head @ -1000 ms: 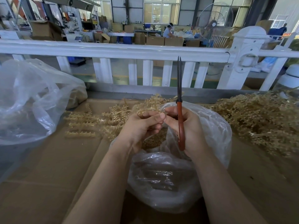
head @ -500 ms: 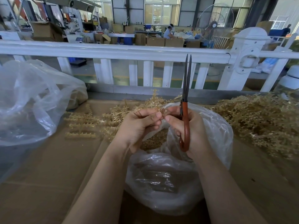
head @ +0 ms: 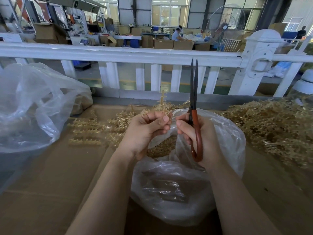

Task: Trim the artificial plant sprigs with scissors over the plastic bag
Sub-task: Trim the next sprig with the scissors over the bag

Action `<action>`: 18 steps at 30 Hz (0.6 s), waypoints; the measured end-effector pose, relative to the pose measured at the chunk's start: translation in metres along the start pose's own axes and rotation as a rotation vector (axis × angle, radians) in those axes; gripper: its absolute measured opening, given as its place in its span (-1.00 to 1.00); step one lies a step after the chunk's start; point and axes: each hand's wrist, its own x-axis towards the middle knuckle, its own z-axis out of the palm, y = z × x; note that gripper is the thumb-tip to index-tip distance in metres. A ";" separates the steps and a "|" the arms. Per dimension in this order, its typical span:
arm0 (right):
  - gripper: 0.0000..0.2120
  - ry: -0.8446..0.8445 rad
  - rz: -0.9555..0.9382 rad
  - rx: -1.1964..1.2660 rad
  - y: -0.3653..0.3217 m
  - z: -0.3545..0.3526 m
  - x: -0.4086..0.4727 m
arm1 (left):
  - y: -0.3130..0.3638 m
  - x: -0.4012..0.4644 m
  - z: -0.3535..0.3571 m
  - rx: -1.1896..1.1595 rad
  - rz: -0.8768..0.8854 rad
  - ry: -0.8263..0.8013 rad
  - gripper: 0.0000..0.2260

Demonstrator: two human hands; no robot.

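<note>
Both hands meet above the open plastic bag (head: 225,143): the left hand (head: 145,133) pinches a golden sprig (head: 162,106) with curled fingers, while the right hand (head: 199,138) grips the scissors (head: 194,99) by their red looped handle, dark blades upright and slightly parted. Cut bits lie inside the clear, crinkled bag. Spiky tan sprig frames (head: 94,128) lie flat to the left, a tangled heap (head: 274,126) to the right, and a second clear bag (head: 33,106) far left. Everything rests on brown cardboard (head: 59,175) before a white railing (head: 118,55) in a workshop.
</note>
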 end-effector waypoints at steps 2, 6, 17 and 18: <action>-0.97 0.016 -0.010 -0.058 0.000 0.001 0.001 | 0.000 0.000 0.000 0.008 0.013 -0.013 -0.92; -0.95 0.025 -0.012 -0.080 -0.001 0.002 -0.001 | 0.000 0.001 -0.001 0.003 0.046 -0.011 -0.89; -0.91 0.006 0.002 -0.025 -0.006 0.004 -0.003 | -0.008 0.003 -0.001 0.159 0.132 0.035 -0.85; -0.90 0.007 0.004 -0.022 -0.006 0.004 -0.003 | -0.009 0.003 -0.002 0.177 0.151 0.045 -0.85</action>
